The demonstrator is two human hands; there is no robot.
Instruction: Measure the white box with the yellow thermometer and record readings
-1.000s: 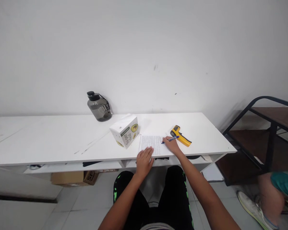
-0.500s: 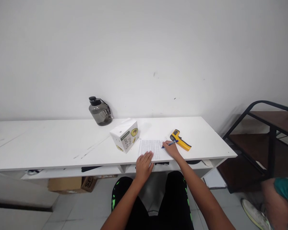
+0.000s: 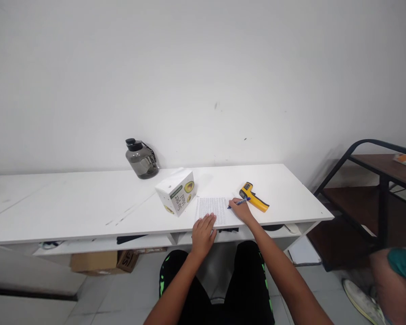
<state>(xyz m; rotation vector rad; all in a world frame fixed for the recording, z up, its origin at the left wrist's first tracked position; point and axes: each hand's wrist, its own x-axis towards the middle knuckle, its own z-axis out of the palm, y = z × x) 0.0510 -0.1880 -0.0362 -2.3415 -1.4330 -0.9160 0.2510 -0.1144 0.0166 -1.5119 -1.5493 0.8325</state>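
Note:
A sheet of paper (image 3: 212, 206) covered with lines of writing lies near the front edge of the white desk (image 3: 88, 198). My left hand (image 3: 203, 232) rests flat on the sheet's lower left part, fingers stretched out. In my right hand (image 3: 240, 211) is a blue pen (image 3: 243, 201), its tip on the right side of the paper. Just beyond that hand lies a yellow and black infrared thermometer (image 3: 253, 197). To the left of the sheet stands a white box (image 3: 177, 194) with avocado pictures and printed words.
A grey jug bottle (image 3: 142, 160) with a black cap stands by the wall. Under the desktop is a shelf, with a cardboard box (image 3: 101, 262) beneath. At right are a dark-framed rack (image 3: 368, 180) and another person's leg (image 3: 392, 275).
Both hands keep nearly the same place on the paper; the pen has tilted very slightly. The view has shifted a little, showing more of the rack's top.

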